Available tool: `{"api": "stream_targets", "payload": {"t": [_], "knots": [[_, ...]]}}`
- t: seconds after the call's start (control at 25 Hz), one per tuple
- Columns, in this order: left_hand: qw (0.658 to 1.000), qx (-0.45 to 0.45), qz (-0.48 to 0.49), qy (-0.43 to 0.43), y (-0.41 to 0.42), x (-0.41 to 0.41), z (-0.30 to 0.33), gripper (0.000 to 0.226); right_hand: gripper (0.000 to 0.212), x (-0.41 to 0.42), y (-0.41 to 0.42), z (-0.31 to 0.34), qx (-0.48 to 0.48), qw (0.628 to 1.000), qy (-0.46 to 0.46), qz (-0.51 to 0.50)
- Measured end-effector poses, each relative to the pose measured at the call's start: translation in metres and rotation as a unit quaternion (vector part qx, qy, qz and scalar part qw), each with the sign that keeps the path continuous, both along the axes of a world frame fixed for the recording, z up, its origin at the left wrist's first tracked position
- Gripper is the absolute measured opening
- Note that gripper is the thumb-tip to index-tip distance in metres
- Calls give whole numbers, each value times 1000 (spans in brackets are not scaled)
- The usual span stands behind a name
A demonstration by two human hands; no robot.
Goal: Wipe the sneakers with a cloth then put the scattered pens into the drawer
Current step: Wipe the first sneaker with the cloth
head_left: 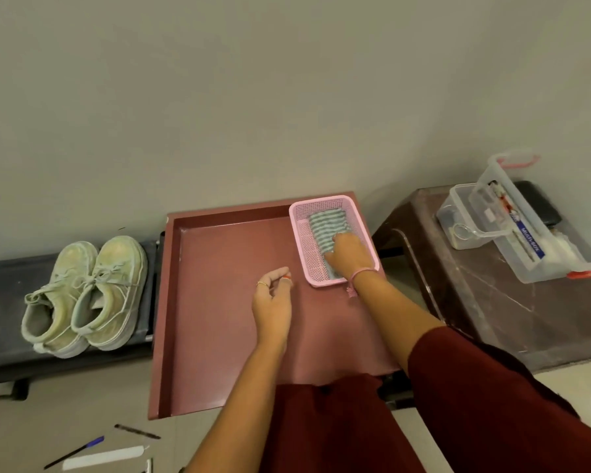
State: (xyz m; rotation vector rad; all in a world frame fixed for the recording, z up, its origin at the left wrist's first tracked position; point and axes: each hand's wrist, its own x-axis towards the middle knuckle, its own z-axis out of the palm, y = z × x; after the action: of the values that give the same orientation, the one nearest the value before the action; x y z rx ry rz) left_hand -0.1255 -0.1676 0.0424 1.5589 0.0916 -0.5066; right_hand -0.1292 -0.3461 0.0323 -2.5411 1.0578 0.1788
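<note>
A pair of dusty pale-green sneakers (pixel 84 295) stands on a dark low bench (pixel 0 288) at the left. The open maroon drawer (pixel 215 319) lies in the middle, with a pink mesh basket (pixel 302 247) in its far right corner. A folded green-and-white striped cloth (pixel 325 227) lies in that basket. My right hand (pixel 348 256) reaches into the basket, fingers curled onto the cloth. My left hand (pixel 273 298) hovers over the drawer floor, fingers loosely curled, holding nothing. Several pens lie on the floor at the lower left, among them a blue pen (pixel 74 452) and a dark pen (pixel 137 431).
A brown marbled stool (pixel 492 319) stands at the right and carries clear plastic boxes (pixel 526 227) with small items. A plain wall runs behind everything. A white flat pen-like item (pixel 103 457) lies among the pens. My dark red clothing fills the lower right.
</note>
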Motion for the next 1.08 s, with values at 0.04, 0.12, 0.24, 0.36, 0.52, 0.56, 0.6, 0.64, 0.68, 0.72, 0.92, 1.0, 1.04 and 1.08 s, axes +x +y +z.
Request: {"api": "stream_targets", "payload": {"t": [0.04,0.12,0.24,0.36,0.52,0.56,0.6,0.64,0.68,0.72,0.92,1.0,1.04,1.08], "knots": [[1000,-6,3,10,2,2,-5,22,35,5,2,-8,-8,1000,24,3],[1000,-12,9,22,5,5,-15,24,43,15,7,-21,-41,996,72,14],[998,-17,21,55,7,7,-26,21,27,23,6,-30,-94,991,87,28],[995,-35,24,92,7,7,-28,20,20,24,2,-33,-74,994,76,12],[985,-89,21,149,7,4,-9,18,23,11,-15,-8,47,992,-57,-100],[980,-111,17,165,7,3,-2,18,24,6,-20,4,79,986,-89,-118],[974,-137,11,181,8,2,6,19,23,0,-24,19,118,977,-119,-133],[967,-164,4,196,8,-1,14,19,20,-7,-24,36,158,966,-146,-144],[959,-191,-3,210,9,-4,23,19,16,-14,-21,54,189,957,-165,-146],[951,-215,-8,223,8,-8,32,19,13,-22,-15,72,202,955,-172,-131],[917,-307,-12,253,11,-31,78,31,33,-72,69,148,-6,987,-141,79],[910,-335,-31,243,18,-41,92,35,35,-94,114,155,-23,978,-155,138],[906,-341,-36,247,24,-46,95,34,33,-106,134,155,-17,972,-164,167],[903,-342,-36,256,31,-50,98,34,31,-117,148,155,6,965,-183,186]]}}
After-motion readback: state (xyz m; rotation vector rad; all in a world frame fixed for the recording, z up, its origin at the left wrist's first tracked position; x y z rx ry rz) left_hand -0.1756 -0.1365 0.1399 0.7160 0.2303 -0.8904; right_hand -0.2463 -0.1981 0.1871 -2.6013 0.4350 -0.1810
